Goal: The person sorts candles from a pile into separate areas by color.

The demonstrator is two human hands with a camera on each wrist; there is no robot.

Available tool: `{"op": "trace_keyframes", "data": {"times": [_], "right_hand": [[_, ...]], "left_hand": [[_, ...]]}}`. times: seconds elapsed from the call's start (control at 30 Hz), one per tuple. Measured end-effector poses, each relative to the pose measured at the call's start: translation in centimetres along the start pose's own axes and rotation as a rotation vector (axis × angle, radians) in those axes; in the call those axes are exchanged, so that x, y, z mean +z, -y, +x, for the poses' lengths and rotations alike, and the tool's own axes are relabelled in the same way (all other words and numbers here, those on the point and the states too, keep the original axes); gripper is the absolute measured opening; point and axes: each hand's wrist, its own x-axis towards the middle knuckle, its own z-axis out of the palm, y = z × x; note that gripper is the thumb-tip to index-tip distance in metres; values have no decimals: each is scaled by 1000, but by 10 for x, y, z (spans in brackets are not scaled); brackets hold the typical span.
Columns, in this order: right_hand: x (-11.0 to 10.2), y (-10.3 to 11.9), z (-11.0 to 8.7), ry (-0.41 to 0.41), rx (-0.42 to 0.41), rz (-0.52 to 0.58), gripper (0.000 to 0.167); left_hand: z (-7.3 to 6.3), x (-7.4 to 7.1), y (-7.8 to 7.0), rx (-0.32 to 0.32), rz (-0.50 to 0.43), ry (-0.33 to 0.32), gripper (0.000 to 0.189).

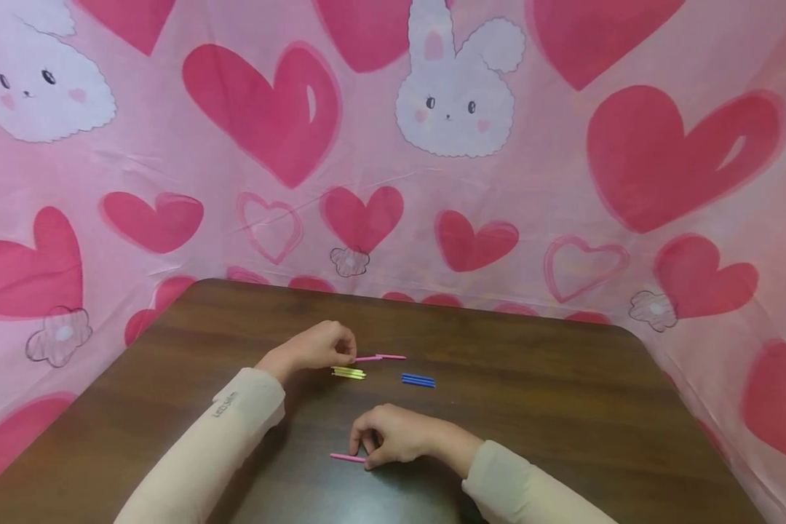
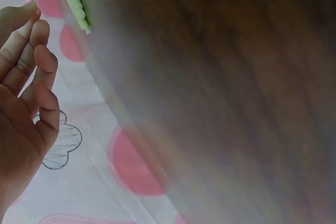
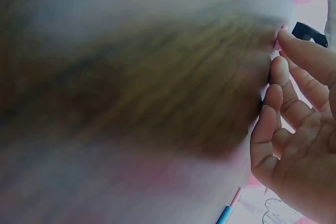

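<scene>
My left hand [image 1: 324, 345] pinches one end of a pink stick [image 1: 368, 358] between thumb and index finger; the other fingers curl loosely. A second pink stick [image 1: 393, 356] lies at its right end. Just in front of the left hand is a small bundle of yellow-green sticks [image 1: 348, 373], also seen in the left wrist view. To their right lie several blue sticks [image 1: 418, 380], side by side. Nearer the front, my right hand [image 1: 396, 434] holds the right end of another pink stick [image 1: 347, 458] with its fingertips, low over the table.
The dark brown wooden table [image 1: 530, 407] has rounded far corners. Behind it and at both sides hangs a pink cloth [image 1: 367, 160] with hearts and rabbits. A small black object [image 3: 308, 32] shows beyond the right hand in the right wrist view.
</scene>
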Motion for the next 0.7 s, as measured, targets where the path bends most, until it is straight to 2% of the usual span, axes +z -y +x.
{"op": "trace_keyframes", "data": {"times": [0.37,0.63,0.7], "right_hand": [[0,0,-2,-16,-16,-102,12],[-1,1,-1,-17,-23,-109,9],[-1,1,-1,-19,-21,-108,9]], "left_hand": [[12,5,2,18,0,0,9],[23,3,2,49,6,-3,8],[26,3,2,38,6,-1,8]]}}
